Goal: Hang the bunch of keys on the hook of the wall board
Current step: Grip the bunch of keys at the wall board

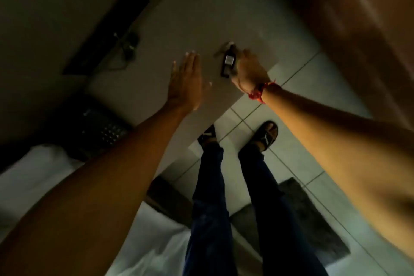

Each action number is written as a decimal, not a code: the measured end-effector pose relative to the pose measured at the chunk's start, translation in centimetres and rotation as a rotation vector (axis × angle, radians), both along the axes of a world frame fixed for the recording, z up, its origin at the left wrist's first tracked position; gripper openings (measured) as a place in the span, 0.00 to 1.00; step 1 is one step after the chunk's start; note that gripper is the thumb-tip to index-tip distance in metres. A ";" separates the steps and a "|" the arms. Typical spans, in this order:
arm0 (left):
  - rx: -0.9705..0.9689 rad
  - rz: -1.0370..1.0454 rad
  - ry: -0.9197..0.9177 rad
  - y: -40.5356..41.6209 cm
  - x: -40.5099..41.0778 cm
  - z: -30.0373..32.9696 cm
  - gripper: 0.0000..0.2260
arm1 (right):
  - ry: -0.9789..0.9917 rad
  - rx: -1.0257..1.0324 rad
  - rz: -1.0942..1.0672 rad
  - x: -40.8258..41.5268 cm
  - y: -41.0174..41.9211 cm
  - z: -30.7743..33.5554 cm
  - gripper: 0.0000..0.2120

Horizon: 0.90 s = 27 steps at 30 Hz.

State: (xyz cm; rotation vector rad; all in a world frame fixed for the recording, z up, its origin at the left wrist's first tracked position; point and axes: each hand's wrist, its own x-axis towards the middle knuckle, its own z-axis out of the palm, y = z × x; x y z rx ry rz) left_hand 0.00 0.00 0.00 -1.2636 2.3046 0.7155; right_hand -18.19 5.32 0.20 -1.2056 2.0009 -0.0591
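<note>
The bunch of keys [228,60], a black fob with a pale label and metal keys at its far end, lies on a grey tabletop [201,18]. My right hand [248,69], with a red thread at the wrist, is closed around the fob from the right, thumb under its near end. My left hand [186,83] hovers flat and open over the tabletop, left of the keys, holding nothing. The dark wall board [107,29] hangs on the wall at the left, with a small dark item [130,46] dangling from a hook on it. The picture is dim and blurred.
A black keypad device [100,127] sits at the table's near left corner. White bedding [33,175] fills the lower left. My legs and sandalled feet [268,134] stand on pale floor tiles beside a dark mat [302,208]. Brown wood [358,18] rises at the right.
</note>
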 end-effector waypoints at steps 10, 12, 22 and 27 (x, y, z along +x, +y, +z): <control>-0.225 0.014 -0.004 0.8 0.3 -7.1 0.39 | 0.204 -0.185 -0.264 0.3 -2.1 -7.1 0.26; -0.238 0.017 -0.014 0.8 0.3 -7.9 0.39 | 0.233 -0.198 -0.259 0.5 -2.4 -7.7 0.27; -0.289 0.005 -0.024 1.3 0.8 -8.9 0.38 | -0.113 -0.413 -0.333 0.7 -1.7 -8.2 0.23; -0.271 -0.022 -0.052 1.2 0.8 -8.7 0.38 | -0.072 -0.374 -0.368 0.6 -1.8 -7.9 0.17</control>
